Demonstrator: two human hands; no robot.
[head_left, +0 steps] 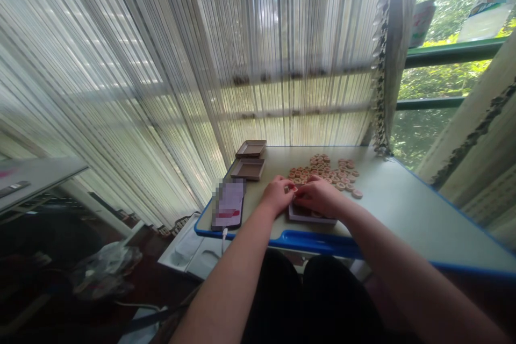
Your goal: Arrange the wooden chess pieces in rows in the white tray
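Observation:
My left hand (277, 194) is at the left rim of a shallow box, its fingers closed on a round wooden chess piece (295, 189). My right hand (320, 196) reaches over the box (312, 220) with curled fingers, its fingertips close to that same piece. What those fingers hold, if anything, is hidden. At least one disc lies in the box, mostly covered by my right hand. Just beyond both hands, many round wooden pieces (341, 186) with markings lie spread on the table, some touching or overlapping.
Two shallow trays, a nearer one (248, 170) and a farther one (250, 149), sit at the table's back left. A phone (229, 209) with a white cable (224, 239) lies at the left edge. The table (407, 209) has a blue rim; striped curtains (282, 37) hang behind it.

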